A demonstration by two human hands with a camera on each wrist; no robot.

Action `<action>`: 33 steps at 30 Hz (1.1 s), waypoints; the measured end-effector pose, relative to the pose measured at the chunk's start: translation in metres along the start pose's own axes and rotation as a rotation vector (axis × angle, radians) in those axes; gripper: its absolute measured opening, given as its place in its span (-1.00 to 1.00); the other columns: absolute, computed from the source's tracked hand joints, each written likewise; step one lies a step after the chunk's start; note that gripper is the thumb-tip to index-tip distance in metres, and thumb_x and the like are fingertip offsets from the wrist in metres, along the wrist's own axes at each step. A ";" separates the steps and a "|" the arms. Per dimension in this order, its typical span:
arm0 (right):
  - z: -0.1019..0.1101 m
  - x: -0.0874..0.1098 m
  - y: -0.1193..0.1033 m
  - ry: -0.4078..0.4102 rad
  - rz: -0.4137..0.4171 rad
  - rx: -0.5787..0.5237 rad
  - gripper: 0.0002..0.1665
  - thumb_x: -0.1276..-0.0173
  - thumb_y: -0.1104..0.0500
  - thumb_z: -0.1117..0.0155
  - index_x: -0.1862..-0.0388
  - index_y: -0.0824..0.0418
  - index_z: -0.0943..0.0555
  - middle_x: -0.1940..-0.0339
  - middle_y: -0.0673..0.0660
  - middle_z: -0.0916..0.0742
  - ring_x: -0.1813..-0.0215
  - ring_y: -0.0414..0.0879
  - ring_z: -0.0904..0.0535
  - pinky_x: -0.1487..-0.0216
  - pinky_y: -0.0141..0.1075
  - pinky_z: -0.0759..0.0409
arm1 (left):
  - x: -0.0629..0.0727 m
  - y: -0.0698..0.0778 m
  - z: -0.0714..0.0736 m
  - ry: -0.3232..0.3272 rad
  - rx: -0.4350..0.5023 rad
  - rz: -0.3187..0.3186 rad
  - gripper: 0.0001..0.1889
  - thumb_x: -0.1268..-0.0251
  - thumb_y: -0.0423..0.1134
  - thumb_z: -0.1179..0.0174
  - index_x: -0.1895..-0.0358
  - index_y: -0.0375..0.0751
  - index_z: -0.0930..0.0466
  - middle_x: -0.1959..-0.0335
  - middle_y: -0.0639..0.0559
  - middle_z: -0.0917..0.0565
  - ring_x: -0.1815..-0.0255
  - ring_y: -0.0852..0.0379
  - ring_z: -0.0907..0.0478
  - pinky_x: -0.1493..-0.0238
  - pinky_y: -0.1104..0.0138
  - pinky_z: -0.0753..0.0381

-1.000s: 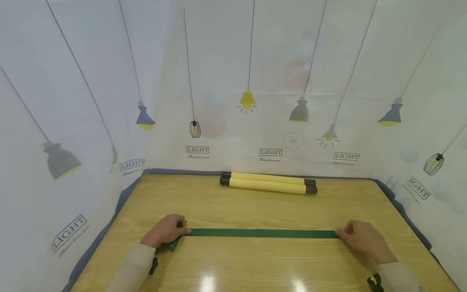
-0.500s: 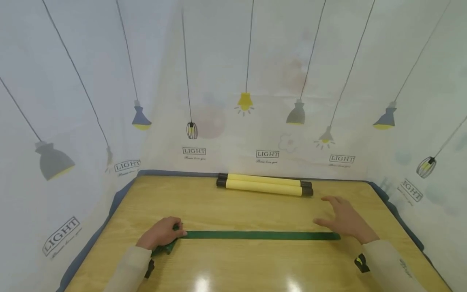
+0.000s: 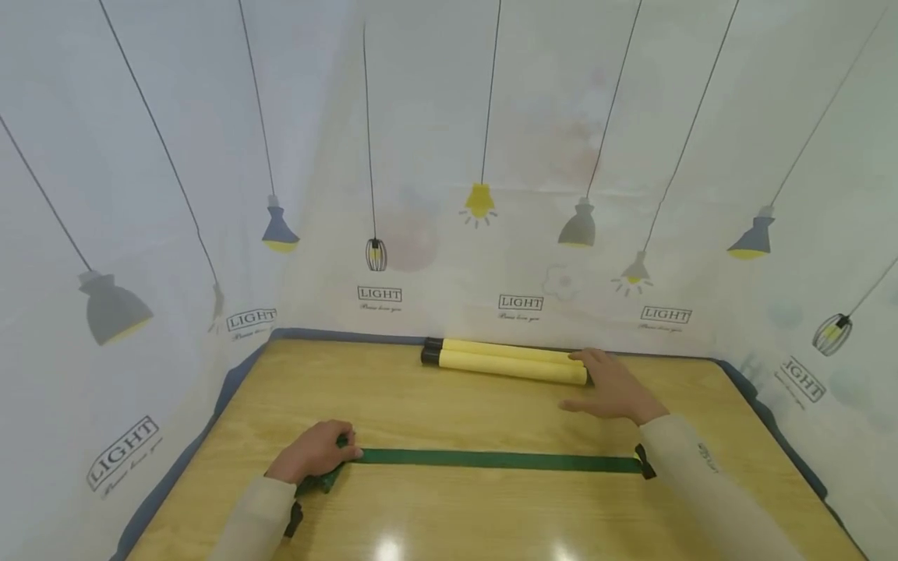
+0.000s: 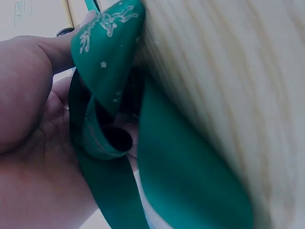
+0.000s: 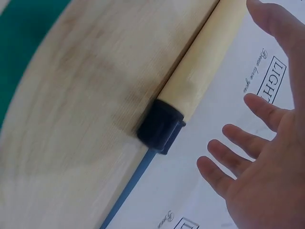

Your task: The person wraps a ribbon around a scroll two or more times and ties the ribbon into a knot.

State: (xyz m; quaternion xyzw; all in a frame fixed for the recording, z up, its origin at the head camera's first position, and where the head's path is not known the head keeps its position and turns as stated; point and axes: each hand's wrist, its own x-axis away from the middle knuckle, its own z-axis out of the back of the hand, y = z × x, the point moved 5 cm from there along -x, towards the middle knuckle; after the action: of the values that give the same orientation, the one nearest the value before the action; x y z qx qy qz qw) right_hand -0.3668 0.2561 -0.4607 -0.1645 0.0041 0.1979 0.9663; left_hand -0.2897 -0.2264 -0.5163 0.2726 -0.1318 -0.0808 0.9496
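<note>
A long green ribbon [image 3: 491, 460] lies stretched flat across the wooden table. My left hand [image 3: 312, 453] pinches it near its left end, where the loose remainder bunches under the palm. In the left wrist view, curled loops of the ribbon [image 4: 186, 162] show a pale printed pattern and stars. At the back, two yellow rods [image 3: 505, 365] with black end caps lie side by side. Over their right end reaches my right hand [image 3: 620, 389], fingers spread. The right wrist view shows its fingers apart from the rod's black cap [image 5: 159, 125], holding nothing.
The wooden table [image 3: 456, 506] backs onto a white printed curtain [image 3: 435, 156] with lamp drawings, which also rises at both sides. A blue strip [image 3: 351, 336] runs along the table's far edge.
My right hand has let go of the ribbon's right end and moved up and left to the yellow rods. The left hand stays on the ribbon.
</note>
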 end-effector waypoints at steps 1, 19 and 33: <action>-0.002 -0.005 -0.001 -0.003 0.002 0.003 0.17 -0.19 -0.38 -0.47 -0.54 0.29 -0.31 -0.54 0.42 -0.38 -0.52 0.48 -0.23 -0.40 0.41 -0.28 | 0.000 0.001 0.000 0.002 -0.004 0.000 -0.77 -0.40 -0.15 -0.33 0.36 -0.10 -0.50 0.44 0.05 -0.50 0.44 0.11 -0.37 0.26 0.22 -0.40; -0.031 -0.075 -0.040 -0.118 -0.026 -0.002 0.22 -0.19 -0.33 -0.50 -0.63 0.22 -0.19 -0.63 0.36 -0.27 -0.60 0.42 -0.14 -0.47 0.40 -0.22 | -0.002 0.003 -0.001 -0.030 -0.012 -0.012 -0.76 -0.39 -0.16 -0.34 0.39 -0.11 -0.51 0.49 0.05 -0.48 0.47 0.12 -0.38 0.30 0.25 -0.39; -0.055 -0.117 -0.042 -0.200 -0.135 0.050 0.17 -0.19 -0.25 -0.54 -0.61 0.19 -0.22 -0.58 0.35 -0.36 -0.58 0.35 -0.20 -0.54 0.30 -0.18 | -0.003 0.007 0.001 -0.038 -0.029 -0.001 -0.77 -0.39 -0.15 -0.34 0.39 -0.11 -0.51 0.49 0.06 -0.48 0.48 0.12 -0.36 0.29 0.25 -0.37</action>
State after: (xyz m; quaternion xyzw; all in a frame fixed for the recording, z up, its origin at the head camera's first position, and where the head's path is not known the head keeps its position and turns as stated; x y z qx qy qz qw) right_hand -0.4551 0.1579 -0.4905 -0.1198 -0.0987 0.1478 0.9768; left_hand -0.2925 -0.2202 -0.5129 0.2575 -0.1483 -0.0883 0.9507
